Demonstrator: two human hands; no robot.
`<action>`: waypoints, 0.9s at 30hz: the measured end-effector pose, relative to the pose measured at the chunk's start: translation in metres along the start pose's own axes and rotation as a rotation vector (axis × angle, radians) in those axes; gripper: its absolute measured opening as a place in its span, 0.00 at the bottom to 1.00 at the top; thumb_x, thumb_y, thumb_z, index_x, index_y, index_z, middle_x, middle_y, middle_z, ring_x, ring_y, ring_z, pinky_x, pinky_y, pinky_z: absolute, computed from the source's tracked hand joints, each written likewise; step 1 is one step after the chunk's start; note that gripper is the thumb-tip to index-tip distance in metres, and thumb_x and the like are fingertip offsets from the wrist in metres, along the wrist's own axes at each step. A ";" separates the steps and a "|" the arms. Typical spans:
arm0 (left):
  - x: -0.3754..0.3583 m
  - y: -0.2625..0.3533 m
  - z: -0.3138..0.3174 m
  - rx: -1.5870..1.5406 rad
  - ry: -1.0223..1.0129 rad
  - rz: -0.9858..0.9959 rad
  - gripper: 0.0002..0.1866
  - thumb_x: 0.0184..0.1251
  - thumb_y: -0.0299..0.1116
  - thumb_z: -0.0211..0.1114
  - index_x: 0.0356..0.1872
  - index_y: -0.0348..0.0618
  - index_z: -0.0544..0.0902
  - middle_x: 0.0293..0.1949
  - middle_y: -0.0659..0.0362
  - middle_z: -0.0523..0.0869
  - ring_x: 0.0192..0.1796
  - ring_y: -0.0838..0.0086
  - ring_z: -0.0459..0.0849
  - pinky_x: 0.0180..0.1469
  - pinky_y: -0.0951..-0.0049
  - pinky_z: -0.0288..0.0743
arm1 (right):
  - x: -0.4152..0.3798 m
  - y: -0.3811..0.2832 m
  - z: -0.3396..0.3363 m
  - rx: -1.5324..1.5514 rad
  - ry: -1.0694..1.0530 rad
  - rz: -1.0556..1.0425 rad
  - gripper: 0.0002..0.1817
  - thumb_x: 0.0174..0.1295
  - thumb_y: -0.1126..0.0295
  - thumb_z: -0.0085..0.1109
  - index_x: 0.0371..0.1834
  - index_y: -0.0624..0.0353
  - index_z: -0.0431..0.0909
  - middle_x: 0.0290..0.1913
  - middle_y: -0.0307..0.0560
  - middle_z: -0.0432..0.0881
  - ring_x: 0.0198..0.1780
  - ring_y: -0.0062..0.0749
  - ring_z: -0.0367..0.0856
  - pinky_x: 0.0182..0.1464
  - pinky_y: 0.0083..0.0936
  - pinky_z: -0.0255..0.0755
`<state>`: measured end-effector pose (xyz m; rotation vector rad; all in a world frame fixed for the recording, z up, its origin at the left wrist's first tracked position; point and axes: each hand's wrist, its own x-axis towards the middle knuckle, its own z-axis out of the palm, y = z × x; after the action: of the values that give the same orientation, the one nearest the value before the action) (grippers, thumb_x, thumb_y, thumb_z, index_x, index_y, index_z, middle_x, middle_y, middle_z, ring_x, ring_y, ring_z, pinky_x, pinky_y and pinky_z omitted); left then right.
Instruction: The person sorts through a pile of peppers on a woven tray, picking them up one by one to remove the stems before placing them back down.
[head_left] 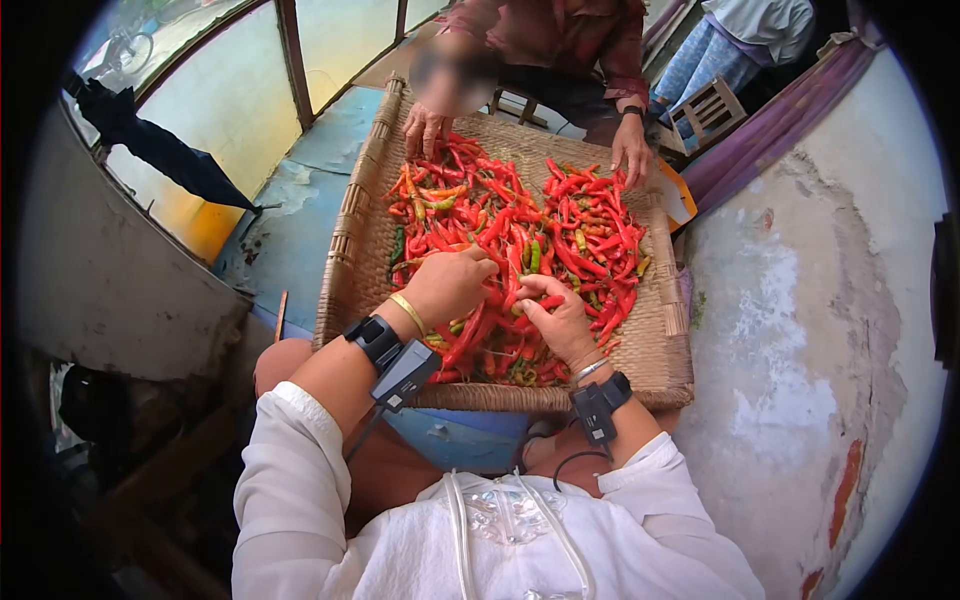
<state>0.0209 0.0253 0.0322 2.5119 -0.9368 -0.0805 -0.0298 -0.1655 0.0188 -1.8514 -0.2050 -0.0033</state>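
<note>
Many red chili peppers (590, 235), with a few green and orange ones among them, lie spread in a woven basket tray (660, 300). Over the left-centre of the pile is my left hand (452, 285), seen from its back; its fingertips are hidden among the peppers. My right hand (558, 318) is to the right of it, thumb and fingers closed around a red pepper (548, 302). A small gap separates the two hands. Both wrists carry a bracelet and a black strapped device.
Across the tray sits a person in a dark red shirt (560, 40), both hands at the tray's far side. Another person (740, 50) stands behind at the right, near a wooden chair (708, 112). A folded dark umbrella (170, 150) hangs at the left. A peeling wall (800, 320) is at the right.
</note>
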 end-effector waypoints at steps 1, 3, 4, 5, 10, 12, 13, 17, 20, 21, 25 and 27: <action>0.000 0.002 0.003 -0.182 0.157 0.124 0.16 0.48 0.34 0.63 0.41 0.42 0.76 0.41 0.54 0.77 0.40 0.59 0.79 0.41 0.62 0.73 | -0.002 -0.001 -0.001 -0.009 0.003 -0.001 0.12 0.55 0.80 0.49 0.43 0.63 0.73 0.34 0.44 0.79 0.35 0.26 0.78 0.42 0.20 0.72; 0.001 0.005 0.013 -0.322 0.226 0.183 0.18 0.48 0.33 0.64 0.42 0.41 0.74 0.41 0.52 0.78 0.40 0.58 0.78 0.41 0.63 0.73 | -0.004 -0.003 -0.003 0.464 -0.034 0.176 0.10 0.56 0.79 0.47 0.41 0.64 0.72 0.35 0.45 0.78 0.35 0.27 0.78 0.42 0.23 0.73; 0.001 0.004 0.016 -0.390 0.134 0.236 0.18 0.49 0.33 0.64 0.43 0.41 0.74 0.40 0.51 0.78 0.40 0.58 0.78 0.41 0.64 0.73 | -0.005 -0.005 -0.002 0.610 -0.036 0.175 0.09 0.57 0.79 0.46 0.41 0.64 0.72 0.35 0.47 0.78 0.35 0.28 0.78 0.40 0.24 0.75; 0.003 0.002 0.018 -0.454 0.042 0.290 0.19 0.50 0.34 0.64 0.44 0.41 0.74 0.40 0.51 0.78 0.40 0.59 0.78 0.42 0.65 0.72 | -0.004 -0.007 -0.003 0.608 -0.042 0.172 0.09 0.57 0.79 0.46 0.41 0.64 0.72 0.35 0.47 0.78 0.35 0.28 0.78 0.40 0.24 0.75; -0.001 -0.001 0.021 -0.442 0.049 0.289 0.19 0.51 0.33 0.64 0.45 0.40 0.74 0.36 0.52 0.79 0.41 0.60 0.78 0.44 0.66 0.71 | -0.007 -0.006 -0.011 0.896 -0.161 0.208 0.10 0.57 0.77 0.47 0.42 0.63 0.71 0.37 0.48 0.78 0.36 0.28 0.79 0.36 0.25 0.78; 0.000 0.000 0.025 -0.471 0.141 0.381 0.20 0.51 0.33 0.64 0.46 0.41 0.74 0.32 0.53 0.81 0.38 0.62 0.80 0.41 0.67 0.72 | -0.012 -0.004 -0.013 0.908 -0.202 0.233 0.10 0.58 0.76 0.48 0.42 0.63 0.71 0.38 0.48 0.78 0.36 0.28 0.79 0.36 0.25 0.78; 0.001 0.001 0.022 -0.465 0.148 0.376 0.20 0.51 0.33 0.64 0.46 0.41 0.74 0.32 0.53 0.81 0.38 0.62 0.80 0.41 0.67 0.72 | -0.012 -0.004 -0.014 0.911 -0.252 0.260 0.10 0.58 0.75 0.48 0.43 0.63 0.71 0.38 0.48 0.77 0.37 0.28 0.79 0.37 0.25 0.78; -0.002 0.007 0.019 -0.549 -0.250 0.113 0.17 0.52 0.33 0.64 0.45 0.43 0.75 0.31 0.55 0.82 0.33 0.65 0.81 0.36 0.71 0.74 | -0.025 -0.019 -0.017 0.809 -0.234 0.306 0.12 0.63 0.68 0.46 0.44 0.65 0.71 0.38 0.47 0.77 0.37 0.27 0.79 0.34 0.24 0.78; -0.001 0.006 0.024 -0.377 -0.318 0.166 0.12 0.54 0.32 0.63 0.39 0.40 0.78 0.31 0.55 0.82 0.30 0.65 0.81 0.35 0.72 0.74 | -0.035 -0.002 -0.033 0.653 -0.181 0.329 0.15 0.65 0.64 0.44 0.43 0.66 0.72 0.38 0.47 0.77 0.36 0.26 0.79 0.33 0.22 0.77; 0.001 0.010 0.026 -0.371 -0.334 0.167 0.12 0.54 0.32 0.63 0.39 0.40 0.78 0.31 0.55 0.82 0.30 0.65 0.81 0.35 0.72 0.74 | -0.037 0.001 -0.039 0.594 -0.160 0.338 0.15 0.66 0.63 0.43 0.42 0.66 0.72 0.37 0.46 0.77 0.36 0.25 0.79 0.34 0.21 0.76; 0.001 0.042 0.011 -0.671 -0.263 0.071 0.15 0.54 0.36 0.64 0.41 0.39 0.77 0.26 0.54 0.80 0.28 0.66 0.81 0.33 0.72 0.73 | -0.039 -0.003 -0.037 0.686 -0.095 0.211 0.16 0.66 0.62 0.44 0.43 0.65 0.72 0.40 0.45 0.76 0.42 0.26 0.76 0.42 0.20 0.72; 0.000 0.047 0.010 -0.871 -0.435 -0.170 0.16 0.54 0.37 0.64 0.41 0.39 0.77 0.25 0.54 0.79 0.28 0.66 0.81 0.32 0.71 0.73 | -0.038 -0.004 -0.033 0.699 -0.109 0.172 0.17 0.64 0.62 0.46 0.46 0.65 0.71 0.42 0.43 0.75 0.47 0.25 0.74 0.49 0.20 0.67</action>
<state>-0.0096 -0.0101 0.0438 1.7576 -0.6274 -0.9079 -0.0644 -0.2009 0.0279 -1.1660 -0.1011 0.2587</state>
